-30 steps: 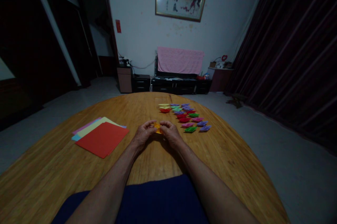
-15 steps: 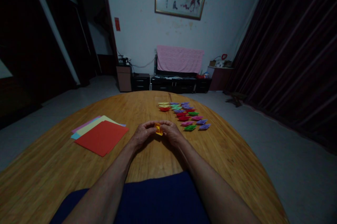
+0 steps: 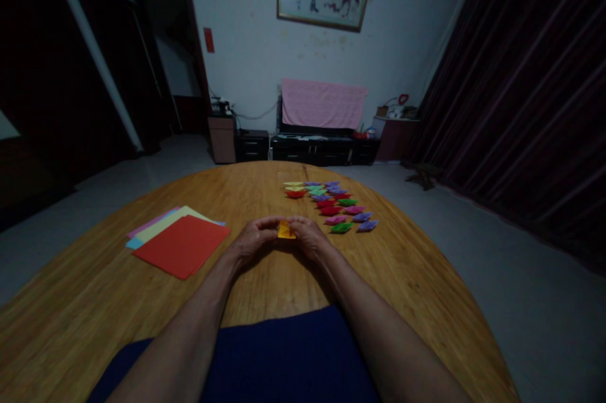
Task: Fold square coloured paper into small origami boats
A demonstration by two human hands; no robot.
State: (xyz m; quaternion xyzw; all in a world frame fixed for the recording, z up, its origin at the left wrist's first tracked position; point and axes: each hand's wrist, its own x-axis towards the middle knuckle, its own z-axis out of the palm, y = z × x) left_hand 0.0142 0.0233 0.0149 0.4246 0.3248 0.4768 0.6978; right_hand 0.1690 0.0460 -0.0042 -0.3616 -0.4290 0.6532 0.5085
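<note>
Between my two hands is a small piece of folded orange-yellow paper (image 3: 286, 230), held just above the table in front of me. My left hand (image 3: 255, 240) pinches its left side, with the fingers curled behind it. On the other side, my right hand (image 3: 307, 237) grips the paper with the thumb in front. The fingertips behind the paper are partly hidden. To the right of my hands, several folded paper boats (image 3: 341, 227) in green, purple, pink, red and yellow stand in rows.
A stack of coloured paper sheets, red sheet (image 3: 184, 246) on top, lies on the left of the round wooden table (image 3: 265, 314). Beyond the table stand a low black cabinet (image 3: 307, 153) and a screen draped with a pink cloth (image 3: 324, 103). A dark curtain (image 3: 511, 100) hangs at right.
The folded paper has turned between my fingers and now shows a flatter, squarer face. My hands stay in nearly the same place.
</note>
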